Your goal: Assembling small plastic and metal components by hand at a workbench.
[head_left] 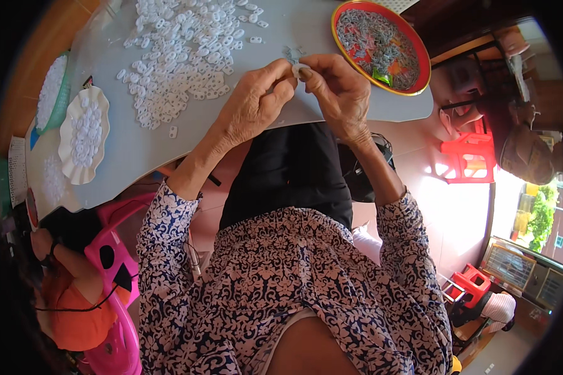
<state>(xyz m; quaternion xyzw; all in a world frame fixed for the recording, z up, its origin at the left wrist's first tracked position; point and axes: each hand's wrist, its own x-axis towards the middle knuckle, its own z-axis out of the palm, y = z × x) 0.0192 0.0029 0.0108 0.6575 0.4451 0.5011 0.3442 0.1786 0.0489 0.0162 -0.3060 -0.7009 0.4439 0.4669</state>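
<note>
Grey counter [300,22] carries a heap [181,53] of white pieces, left of the left hand [256,97], and a red tray [423,59] of grey parts beside the right hand [344,90]. Both hands pinch one white piece [299,70], which sits between their fingertips, near the counter's edge.

The small white piece [298,67] is partly covered by the right hand [343,94]; the white pile [191,53] is cut off above.

passage: table strip [301,25] | obstacles: white pile [187,53] left — red tray [424,65] right
</note>
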